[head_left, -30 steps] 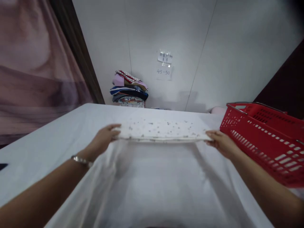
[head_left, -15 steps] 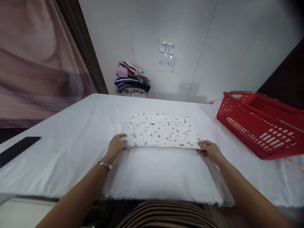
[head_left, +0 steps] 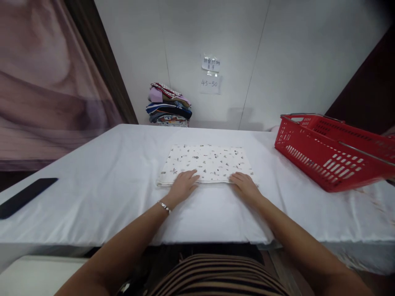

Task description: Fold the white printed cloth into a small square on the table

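Printed cloth [head_left: 210, 162], folded flat between the near and far edges of the counter [head_left: 101, 176]. The left hand [head_left: 184, 184], fingers spread, and right hand [head_left: 244, 184], fingers extended, lie over the cloth's near border, hiding some print. Toward the counter's right side, the red basket [head_left: 321, 150] is cut off. Earlier, both hands pinched the near corners; now they rest farther inward.

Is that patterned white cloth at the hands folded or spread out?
Folded: the cloth lies as a flat rectangle, with stacked layers showing along its near edge.
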The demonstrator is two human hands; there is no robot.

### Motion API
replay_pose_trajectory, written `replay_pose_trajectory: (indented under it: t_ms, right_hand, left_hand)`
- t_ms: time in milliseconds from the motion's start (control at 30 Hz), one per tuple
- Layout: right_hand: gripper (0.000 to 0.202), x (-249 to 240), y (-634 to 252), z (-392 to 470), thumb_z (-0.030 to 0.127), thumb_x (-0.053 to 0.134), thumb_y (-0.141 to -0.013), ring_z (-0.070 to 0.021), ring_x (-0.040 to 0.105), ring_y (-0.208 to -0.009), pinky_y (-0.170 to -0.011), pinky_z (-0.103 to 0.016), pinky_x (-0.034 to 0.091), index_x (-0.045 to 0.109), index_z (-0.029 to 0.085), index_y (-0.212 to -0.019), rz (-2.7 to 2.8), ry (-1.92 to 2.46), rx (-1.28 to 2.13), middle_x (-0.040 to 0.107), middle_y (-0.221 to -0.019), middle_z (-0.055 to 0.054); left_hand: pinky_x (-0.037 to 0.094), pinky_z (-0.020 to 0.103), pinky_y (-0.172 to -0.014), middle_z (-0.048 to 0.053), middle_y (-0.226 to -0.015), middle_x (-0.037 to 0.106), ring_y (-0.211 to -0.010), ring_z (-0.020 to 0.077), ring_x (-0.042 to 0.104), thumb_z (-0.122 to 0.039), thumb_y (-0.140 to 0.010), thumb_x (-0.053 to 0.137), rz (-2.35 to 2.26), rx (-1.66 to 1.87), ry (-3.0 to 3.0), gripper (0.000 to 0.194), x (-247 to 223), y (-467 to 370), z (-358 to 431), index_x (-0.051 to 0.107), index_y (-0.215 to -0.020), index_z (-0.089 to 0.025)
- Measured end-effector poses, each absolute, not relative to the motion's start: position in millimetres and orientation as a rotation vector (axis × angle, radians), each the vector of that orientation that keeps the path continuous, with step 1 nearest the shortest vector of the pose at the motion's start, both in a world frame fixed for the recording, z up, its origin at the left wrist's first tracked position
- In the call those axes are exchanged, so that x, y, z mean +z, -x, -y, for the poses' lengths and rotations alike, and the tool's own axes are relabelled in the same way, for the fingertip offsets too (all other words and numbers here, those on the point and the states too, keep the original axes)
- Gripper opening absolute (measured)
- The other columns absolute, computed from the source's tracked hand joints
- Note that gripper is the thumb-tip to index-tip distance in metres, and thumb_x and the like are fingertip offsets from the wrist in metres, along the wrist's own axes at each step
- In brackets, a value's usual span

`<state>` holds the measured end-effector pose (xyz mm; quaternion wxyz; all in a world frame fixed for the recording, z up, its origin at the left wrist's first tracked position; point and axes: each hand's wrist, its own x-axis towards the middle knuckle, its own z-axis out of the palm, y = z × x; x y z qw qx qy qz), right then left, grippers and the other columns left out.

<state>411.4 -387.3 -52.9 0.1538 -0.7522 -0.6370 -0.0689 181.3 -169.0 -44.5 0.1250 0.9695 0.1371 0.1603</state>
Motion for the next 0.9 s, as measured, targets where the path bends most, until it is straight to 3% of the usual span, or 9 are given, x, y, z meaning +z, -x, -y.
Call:
replay_pose_trajectory:
  t_ms: [300,500,733,900]
  right_hand:
    - [0.041,-49,-425,367,0.008,0.036,-0.089,-0.0215,0.049,-0.118,-0.095,-0.037,0.036,0.055,0.021,-0.123,1.892,2.239,-0.160,0.058,-0.127,-0.008]
    - [0.046,-69,-429,371,0.007,0.034,-0.090,-0.0221,0.041,-0.128,-0.100,-0.040,0.035,0.051,0.022,-0.130,1.938,2.246,-0.118,0.050,-0.136,-0.006]
    - [0.052,-71,-433,368,0.001,0.034,-0.085,-0.0225,0.044,-0.126,-0.100,-0.042,0.038,0.052,0.021,-0.129,1.909,2.196,-0.230,0.052,-0.134,-0.007]
    - [0.050,-82,-440,369,0.005,0.034,-0.086,-0.0239,0.042,-0.128,-0.102,-0.045,0.037,0.053,0.024,-0.129,1.925,2.151,-0.138,0.050,-0.135,-0.006]
  left_hand:
    - [0.037,0.038,-0.098,0.010,-0.113,0.063,-0.110,0.0223,0.053,-0.026,-0.090,0.044,-0.360,0.538,-2.764,0.030,-58,-200,152,0.061,-0.114,-0.021]
    - [0.037,0.037,-0.100,0.008,-0.116,0.063,-0.113,0.0215,0.052,-0.025,-0.090,0.043,-0.303,0.495,-2.835,0.030,-63,-199,155,0.062,-0.113,-0.022]
    - [0.044,0.038,-0.096,0.005,-0.120,0.062,-0.113,0.0208,0.054,-0.015,-0.089,0.043,-0.353,0.614,-3.089,0.034,-65,-201,148,0.059,-0.118,-0.024]
    - [0.045,0.038,-0.097,0.005,-0.125,0.059,-0.119,0.0220,0.051,-0.017,-0.091,0.041,-0.227,0.514,-3.161,0.033,-75,-199,148,0.057,-0.119,-0.022]
